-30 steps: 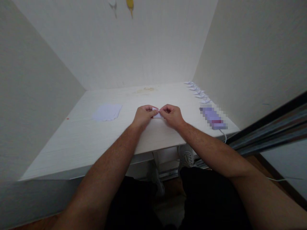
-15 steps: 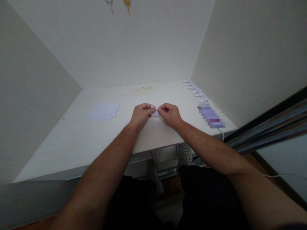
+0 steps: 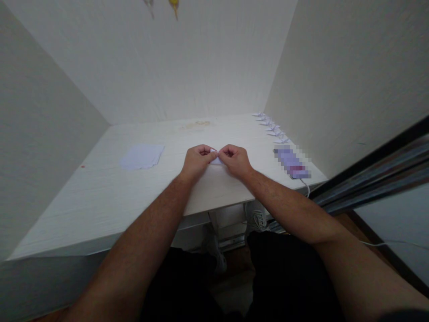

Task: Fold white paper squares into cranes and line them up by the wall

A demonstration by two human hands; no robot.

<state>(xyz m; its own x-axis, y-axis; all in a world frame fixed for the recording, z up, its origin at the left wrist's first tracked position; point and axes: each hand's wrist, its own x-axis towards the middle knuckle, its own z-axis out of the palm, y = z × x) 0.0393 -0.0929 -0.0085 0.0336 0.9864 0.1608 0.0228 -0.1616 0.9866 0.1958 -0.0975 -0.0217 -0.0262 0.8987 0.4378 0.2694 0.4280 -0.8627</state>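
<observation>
A small piece of folded white paper (image 3: 215, 161) is pinched between my two hands over the middle of the table. My left hand (image 3: 199, 160) grips its left side, thumb on top. My right hand (image 3: 235, 157) closes on the right side, its thumb and fingertips almost meeting the left thumb. Most of the paper's folds are covered by my fingers. To the left lies a stack of white paper sheets (image 3: 142, 156), slightly fanned. Several folded white paper figures (image 3: 272, 127), shaped like origami cranes, stand in a row at the back right.
A phone-like device (image 3: 291, 162), pixelated, lies at the right with a white cable (image 3: 305, 188) running off the table (image 3: 100, 197). Walls enclose the table at the back and both sides. A brownish stain (image 3: 201, 123) marks the back. My legs and shoes are below the front edge.
My hands stay on the folded paper, and the right fingertips have come slightly closer to the left thumb. The whole view has shifted a little.
</observation>
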